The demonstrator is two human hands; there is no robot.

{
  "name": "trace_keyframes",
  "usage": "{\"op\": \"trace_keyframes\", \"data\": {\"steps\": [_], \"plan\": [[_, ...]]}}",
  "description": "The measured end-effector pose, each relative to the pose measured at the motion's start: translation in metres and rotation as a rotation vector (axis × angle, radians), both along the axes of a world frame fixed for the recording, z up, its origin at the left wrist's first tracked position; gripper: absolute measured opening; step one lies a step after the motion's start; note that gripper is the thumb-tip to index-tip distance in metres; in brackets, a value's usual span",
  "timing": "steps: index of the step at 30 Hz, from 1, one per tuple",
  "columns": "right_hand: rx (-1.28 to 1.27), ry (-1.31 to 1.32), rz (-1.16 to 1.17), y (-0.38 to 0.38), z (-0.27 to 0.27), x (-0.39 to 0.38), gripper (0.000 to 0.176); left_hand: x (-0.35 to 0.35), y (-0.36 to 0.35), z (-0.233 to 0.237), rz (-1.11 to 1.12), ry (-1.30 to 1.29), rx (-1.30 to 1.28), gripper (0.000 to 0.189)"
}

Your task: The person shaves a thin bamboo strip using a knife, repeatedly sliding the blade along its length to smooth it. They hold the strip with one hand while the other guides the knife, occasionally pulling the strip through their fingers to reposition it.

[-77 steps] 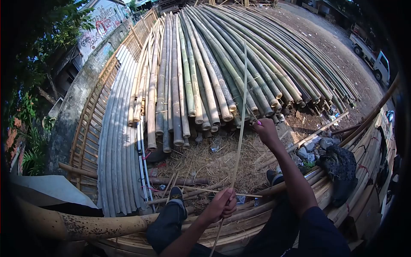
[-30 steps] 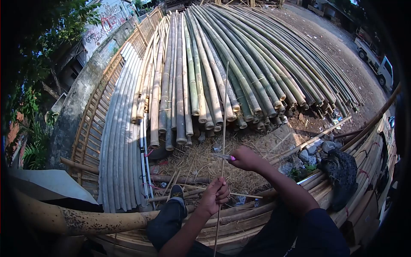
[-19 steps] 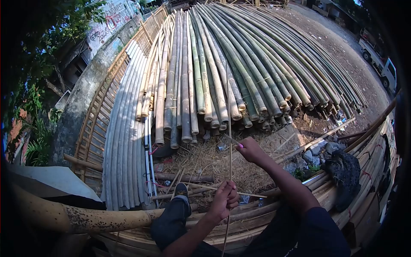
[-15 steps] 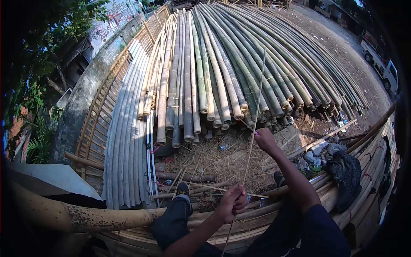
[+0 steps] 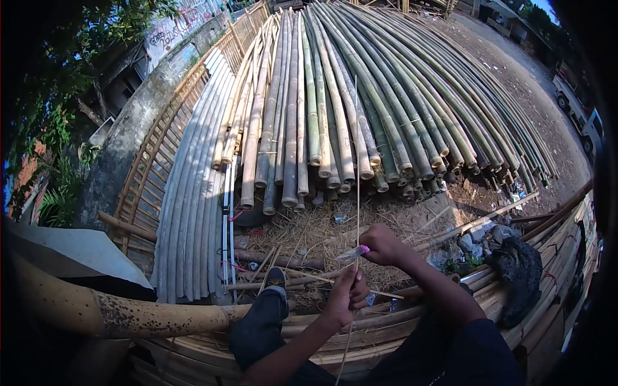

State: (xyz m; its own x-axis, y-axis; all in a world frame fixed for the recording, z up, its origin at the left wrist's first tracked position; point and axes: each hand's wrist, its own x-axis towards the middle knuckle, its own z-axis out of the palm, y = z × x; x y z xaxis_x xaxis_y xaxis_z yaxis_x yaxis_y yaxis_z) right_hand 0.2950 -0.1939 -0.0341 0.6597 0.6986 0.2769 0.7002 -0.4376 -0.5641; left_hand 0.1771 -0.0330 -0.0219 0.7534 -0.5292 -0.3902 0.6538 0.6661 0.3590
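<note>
A long, thin bamboo strip (image 5: 358, 167) stands nearly upright in front of me, its lower end running down past my lap. Wrapped round it low down is my left hand (image 5: 346, 294), thumb pressed on the strip. My right hand (image 5: 383, 246) is closed on a knife (image 5: 352, 253) with a pink handle and a pale blade. The blade lies across the strip just above my left thumb and points left. Fingers hide most of the handle.
A large stack of bamboo poles (image 5: 328, 128) fills the ground ahead. Corrugated sheets (image 5: 196, 186) lie on the left, beside a bamboo fence panel (image 5: 151, 154). A thick bamboo pole (image 5: 161, 318) is at my left leg. Split bamboo, rocks (image 5: 479, 238) and a dark cloth (image 5: 521, 276) lie right.
My right hand has come down and left along the strip, close to my left hand, and the knife blade now shows. The strip stands more upright.
</note>
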Motion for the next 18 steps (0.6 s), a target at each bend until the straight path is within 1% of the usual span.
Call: {"op": "trace_keyframes", "data": {"steps": [2, 4, 6, 8, 10, 11, 13, 14, 16, 17, 18], "plan": [[-0.109, -0.057, -0.075, -0.002, 0.004, 0.003, 0.026, -0.003, -0.004, -0.002, 0.022, 0.022, -0.007, 0.033], [-0.117, -0.062, -0.114, -0.003, 0.003, 0.008, 0.024, -0.002, -0.004, -0.002, 0.005, 0.003, 0.009, 0.033], [-0.032, -0.088, -0.437, -0.012, -0.008, 0.029, 0.027, -0.006, -0.006, -0.001, -0.010, -0.011, 0.028, 0.033], [0.045, -0.092, -0.693, -0.040, -0.009, 0.055, 0.029, -0.016, -0.020, 0.001, -0.115, 0.034, -0.082, 0.032], [0.026, 0.035, -0.864, -0.072, -0.003, 0.066, 0.029, -0.018, -0.024, 0.002, -0.142, 0.050, -0.098, 0.031], [0.025, 0.034, -0.870, -0.082, 0.000, 0.067, 0.029, -0.016, -0.024, 0.003, -0.159, 0.046, -0.084, 0.031], [-0.060, -0.020, -1.003, -0.099, 0.003, 0.068, 0.030, -0.008, -0.021, 0.009, -0.173, 0.036, -0.025, 0.031], [-0.062, -0.022, -1.005, -0.106, 0.003, 0.070, 0.030, -0.004, -0.016, 0.009, -0.175, 0.036, -0.027, 0.031], [-0.013, 0.186, -1.162, -0.114, -0.004, 0.075, 0.033, 0.003, -0.006, 0.006, -0.226, 0.024, -0.103, 0.030], [-0.012, 0.184, -1.163, -0.121, -0.014, 0.078, 0.033, 0.006, -0.001, 0.010, -0.234, 0.007, -0.134, 0.030], [0.055, 0.217, -1.108, -0.127, -0.024, 0.081, 0.034, 0.010, 0.004, 0.011, -0.237, 0.006, -0.134, 0.030]]}}
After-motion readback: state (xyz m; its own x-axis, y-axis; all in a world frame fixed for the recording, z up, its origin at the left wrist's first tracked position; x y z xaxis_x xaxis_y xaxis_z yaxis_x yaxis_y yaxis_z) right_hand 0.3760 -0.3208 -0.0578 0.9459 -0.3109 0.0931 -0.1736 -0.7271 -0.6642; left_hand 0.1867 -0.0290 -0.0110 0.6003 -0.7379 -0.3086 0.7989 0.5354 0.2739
